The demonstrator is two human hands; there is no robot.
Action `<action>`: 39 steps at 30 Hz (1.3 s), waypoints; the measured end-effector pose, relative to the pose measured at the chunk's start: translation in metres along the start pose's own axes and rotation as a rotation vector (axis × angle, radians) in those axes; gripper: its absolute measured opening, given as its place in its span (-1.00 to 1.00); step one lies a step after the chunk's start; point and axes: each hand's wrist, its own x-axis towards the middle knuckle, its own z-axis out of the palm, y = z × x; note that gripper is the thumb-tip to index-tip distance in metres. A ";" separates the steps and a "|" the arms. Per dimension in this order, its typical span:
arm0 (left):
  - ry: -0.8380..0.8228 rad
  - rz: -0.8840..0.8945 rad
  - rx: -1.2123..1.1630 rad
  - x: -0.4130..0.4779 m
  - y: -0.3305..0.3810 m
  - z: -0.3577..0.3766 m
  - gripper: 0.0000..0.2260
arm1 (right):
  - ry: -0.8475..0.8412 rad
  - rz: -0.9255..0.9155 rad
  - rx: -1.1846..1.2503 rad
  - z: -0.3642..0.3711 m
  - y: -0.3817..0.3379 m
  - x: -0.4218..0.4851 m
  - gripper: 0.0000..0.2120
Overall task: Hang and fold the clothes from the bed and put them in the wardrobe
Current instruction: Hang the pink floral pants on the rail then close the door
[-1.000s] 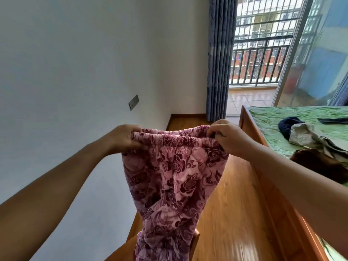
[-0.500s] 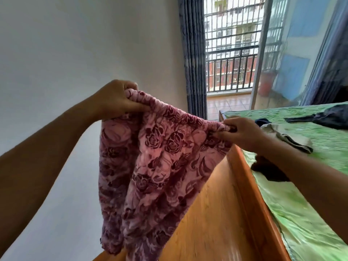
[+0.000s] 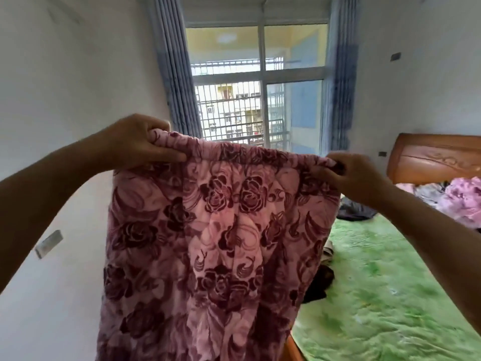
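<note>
A pink garment with dark red roses (image 3: 216,243) hangs spread out in front of me, its gathered waistband stretched level between my hands. My left hand (image 3: 138,143) grips the waistband's left end and my right hand (image 3: 354,175) pinches its right end. The cloth falls past the bottom of the view. Behind it, on the green bed (image 3: 390,295), lie a dark garment (image 3: 355,211), a beige one (image 3: 328,252) and a dark brown one (image 3: 318,284), each partly hidden by the pink cloth.
A wooden headboard (image 3: 437,157) stands at the right with a pink and purple bundle of bedding (image 3: 460,199) below it. Blue curtains (image 3: 177,82) frame the balcony window (image 3: 257,100) straight ahead. A white wall runs along the left.
Both hands have lifted and pulled apart, so the waistband is now stretched wide and level. My view has turned right and up, showing the headboard and window.
</note>
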 end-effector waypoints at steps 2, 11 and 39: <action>-0.035 0.045 -0.015 0.024 0.009 0.018 -0.72 | 0.064 -0.044 -0.122 -0.025 0.016 0.002 -0.46; -0.163 0.207 -0.156 0.150 0.000 0.173 -0.69 | 0.026 0.144 -0.503 -0.115 0.111 -0.056 -0.51; -0.031 0.743 -0.560 0.353 0.351 0.436 -0.43 | 0.460 1.023 -0.987 -0.308 0.126 -0.208 -0.51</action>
